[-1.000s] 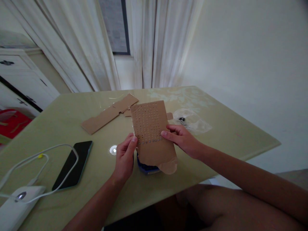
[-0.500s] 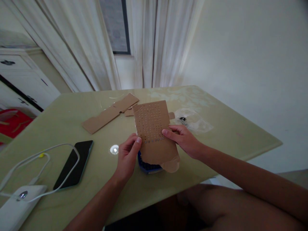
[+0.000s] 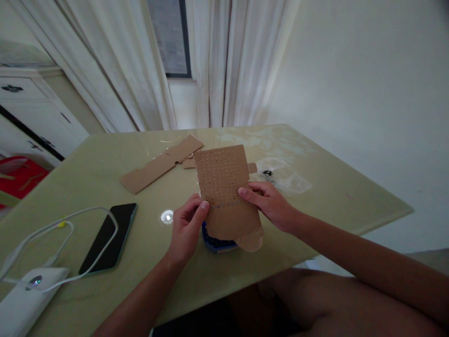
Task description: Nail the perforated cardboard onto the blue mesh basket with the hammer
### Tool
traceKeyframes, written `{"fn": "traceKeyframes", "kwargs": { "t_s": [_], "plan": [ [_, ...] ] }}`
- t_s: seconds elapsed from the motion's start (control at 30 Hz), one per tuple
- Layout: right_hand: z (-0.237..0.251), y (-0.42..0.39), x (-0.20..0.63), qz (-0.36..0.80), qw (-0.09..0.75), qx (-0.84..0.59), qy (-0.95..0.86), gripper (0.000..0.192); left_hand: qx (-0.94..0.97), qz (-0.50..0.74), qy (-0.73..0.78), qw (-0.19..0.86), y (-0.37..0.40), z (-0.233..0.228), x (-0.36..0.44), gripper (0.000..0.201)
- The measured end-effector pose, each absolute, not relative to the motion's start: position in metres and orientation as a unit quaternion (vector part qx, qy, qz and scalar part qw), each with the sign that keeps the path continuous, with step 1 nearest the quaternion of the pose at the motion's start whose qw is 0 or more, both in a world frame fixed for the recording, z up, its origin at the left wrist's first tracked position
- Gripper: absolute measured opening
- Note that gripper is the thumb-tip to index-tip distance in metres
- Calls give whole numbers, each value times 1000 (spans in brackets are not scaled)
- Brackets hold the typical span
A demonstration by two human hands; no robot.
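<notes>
Between my two hands is a brown piece of cardboard (image 3: 229, 220), punched with rows of small holes and tilted toward me. A row of small greyish bits sits along its lowest line of holes. My left hand (image 3: 189, 222) grips the left edge, thumb on the front face. My right hand (image 3: 268, 203) pinches the right edge, its thumb also on the front. Beneath the cardboard, a blue container (image 3: 217, 245) with dark contents stands on the table, mostly covered from view.
Flat cardboard strips (image 3: 154, 171) lie behind on the left. A clear plastic bag (image 3: 289, 178) with small black pieces is at right. A black phone (image 3: 110, 238), a white power bank (image 3: 31, 299) and its looping cable (image 3: 87, 210) occupy the left of the table (image 3: 351, 187).
The view has shifted very slightly. Both hands keep the same hold on the cardboard, which stays almost still.
</notes>
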State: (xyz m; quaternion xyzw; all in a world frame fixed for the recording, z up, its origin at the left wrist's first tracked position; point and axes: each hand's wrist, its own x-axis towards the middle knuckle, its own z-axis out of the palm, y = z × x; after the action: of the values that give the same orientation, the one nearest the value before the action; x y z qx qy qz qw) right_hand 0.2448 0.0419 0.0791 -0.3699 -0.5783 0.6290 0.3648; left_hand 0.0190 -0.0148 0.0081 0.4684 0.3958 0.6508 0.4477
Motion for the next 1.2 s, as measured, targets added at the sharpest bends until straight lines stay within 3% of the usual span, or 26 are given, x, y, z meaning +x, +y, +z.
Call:
{"fn": "traceKeyframes", "kwargs": {
  "t_s": [0.27,0.7,0.97,1.2],
  "plan": [
    [78,43,245,628,373,-375,-571,42,450,682,351,457,-12,11,20,34],
    [76,44,248,638,396,-379,-541,41,441,671,406,437,-12,0,17,34],
    [74,44,248,634,395,-386,-541,43,493,671,379,402,-13,7,16,19],
    [73,44,250,633,391,-387,-544,45,504,664,379,402,-13,11,15,19]
  ]
}}
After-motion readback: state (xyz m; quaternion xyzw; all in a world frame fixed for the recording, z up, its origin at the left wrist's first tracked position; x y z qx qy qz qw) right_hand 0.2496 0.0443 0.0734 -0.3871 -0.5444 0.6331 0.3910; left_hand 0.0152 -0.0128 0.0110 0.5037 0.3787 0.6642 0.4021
